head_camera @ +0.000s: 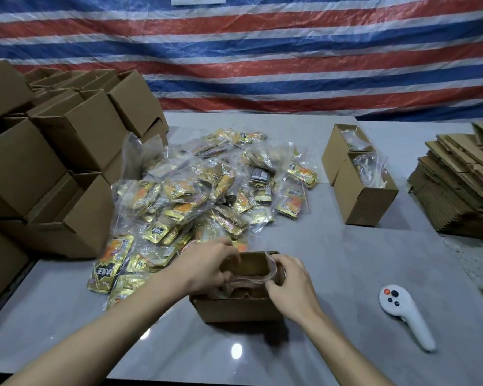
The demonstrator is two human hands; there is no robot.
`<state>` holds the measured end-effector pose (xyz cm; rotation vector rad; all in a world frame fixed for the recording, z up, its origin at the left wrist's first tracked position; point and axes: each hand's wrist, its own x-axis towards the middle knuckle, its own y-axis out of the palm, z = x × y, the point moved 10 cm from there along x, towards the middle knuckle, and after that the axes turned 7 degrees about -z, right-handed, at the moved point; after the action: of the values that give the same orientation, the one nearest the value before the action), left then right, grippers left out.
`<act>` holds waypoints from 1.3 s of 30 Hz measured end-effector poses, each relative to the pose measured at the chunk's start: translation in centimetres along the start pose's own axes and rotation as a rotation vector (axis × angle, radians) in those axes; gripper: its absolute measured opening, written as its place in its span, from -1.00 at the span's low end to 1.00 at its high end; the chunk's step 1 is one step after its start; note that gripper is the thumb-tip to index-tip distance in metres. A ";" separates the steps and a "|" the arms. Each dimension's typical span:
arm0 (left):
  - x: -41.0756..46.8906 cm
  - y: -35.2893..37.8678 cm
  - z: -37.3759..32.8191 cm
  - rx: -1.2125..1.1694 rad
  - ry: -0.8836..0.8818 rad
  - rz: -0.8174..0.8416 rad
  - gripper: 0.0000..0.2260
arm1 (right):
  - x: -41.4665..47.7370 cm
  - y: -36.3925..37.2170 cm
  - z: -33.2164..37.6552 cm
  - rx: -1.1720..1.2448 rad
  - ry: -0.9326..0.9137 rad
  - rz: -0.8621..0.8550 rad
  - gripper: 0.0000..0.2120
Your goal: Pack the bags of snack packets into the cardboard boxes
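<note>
A small open cardboard box [234,309] stands on the grey table in front of me. A clear plastic bag [269,270] sits inside it, its rim showing above the box's far right edge. My left hand [206,270] grips the bag at the box's left side. On the right side my right hand [287,285] pinches the bag's rim. What the bag holds is hidden by my hands. Behind the box lies a big heap of clear bags of gold snack packets [206,188].
Several empty cardboard boxes [53,151] are stacked at the left. Two boxes [360,188] with bags in them stand at the right rear. Flat cardboard blanks [457,190] are piled at the far right. A white handheld controller [404,316] lies right of me.
</note>
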<state>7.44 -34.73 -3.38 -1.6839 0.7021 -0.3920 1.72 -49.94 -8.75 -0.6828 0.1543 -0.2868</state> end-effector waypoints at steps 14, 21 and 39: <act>1.0 6.4 3.4 0.103 -0.370 0.050 -0.59 | 0.7 0.9 -0.1 -0.359 0.079 -0.071 -0.72; 0.3 4.0 2.0 0.201 -0.362 -0.124 -0.76 | 1.8 0.7 -0.9 -0.491 0.223 -0.024 -0.79; -1.3 3.7 5.3 -0.299 -0.550 -0.151 -0.89 | 0.7 -1.3 -3.3 -0.292 0.319 0.220 -0.57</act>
<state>8.79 -30.24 -8.01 -2.0151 0.2316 0.0862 1.36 -53.08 -10.53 -0.8986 0.5804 -0.1605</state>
